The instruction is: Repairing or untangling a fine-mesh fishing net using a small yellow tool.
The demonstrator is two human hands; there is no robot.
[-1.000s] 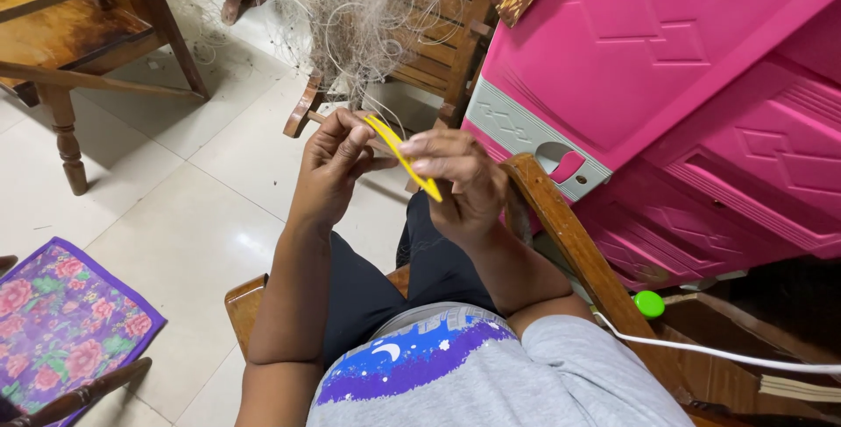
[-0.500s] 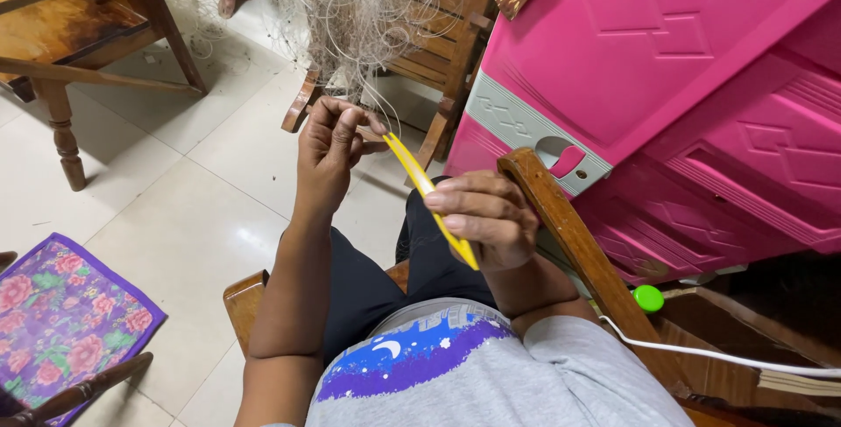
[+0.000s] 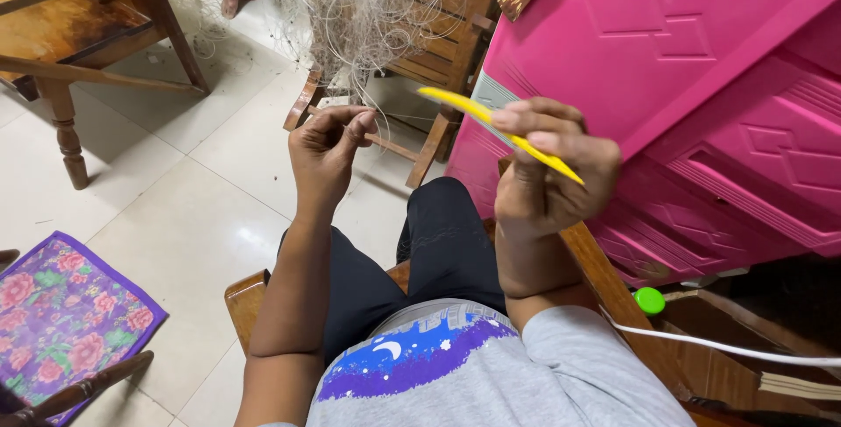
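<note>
Yellow needle point(image 3: 499, 132) now sits higher, gripped in the right hand point(image 3: 547, 173), raised level with the left hand point(image 3: 326, 154), which pinches net point(image 3: 363, 7) strands

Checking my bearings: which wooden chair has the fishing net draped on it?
The slatted chair straight ahead, beside the pink cabinet; the net hangs over it. The chair at far left is bare.

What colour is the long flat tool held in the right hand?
Yellow. The netting needle in the right hand shows clearly in the head view.
</note>
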